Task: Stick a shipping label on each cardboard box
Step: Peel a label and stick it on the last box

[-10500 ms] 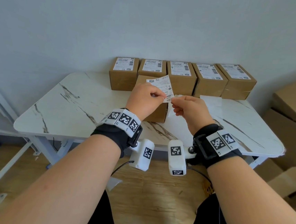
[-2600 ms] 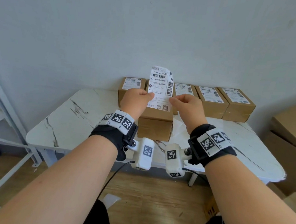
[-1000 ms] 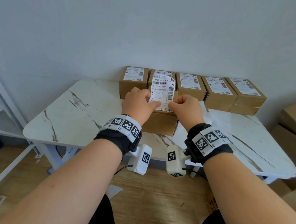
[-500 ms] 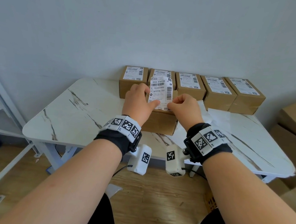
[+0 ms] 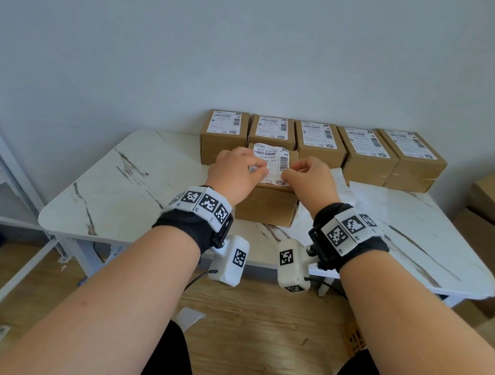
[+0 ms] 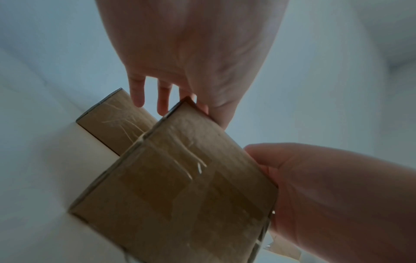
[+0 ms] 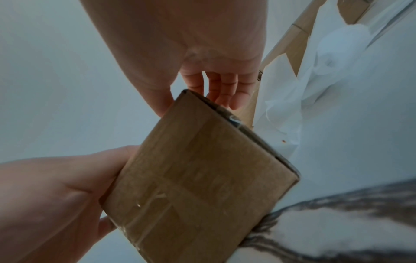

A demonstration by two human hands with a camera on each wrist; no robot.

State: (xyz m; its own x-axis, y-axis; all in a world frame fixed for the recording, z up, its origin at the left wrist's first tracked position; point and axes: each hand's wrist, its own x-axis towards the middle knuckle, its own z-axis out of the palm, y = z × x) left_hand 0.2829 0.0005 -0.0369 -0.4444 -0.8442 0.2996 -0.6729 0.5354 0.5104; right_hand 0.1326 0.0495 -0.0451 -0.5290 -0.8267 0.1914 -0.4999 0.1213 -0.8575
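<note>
We press the shipping label (image 5: 269, 166) onto the near cardboard box (image 5: 265, 205) directly beneath both grips: left hand (image 5: 235, 175) and right hand (image 5: 309, 179), fingers curled, thumbs holding its near corners. Next: smooth outward toward the far edge.

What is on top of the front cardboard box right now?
A white shipping label lies on the front cardboard box, with the left hand and right hand on it. The hands cover its middle.
</note>
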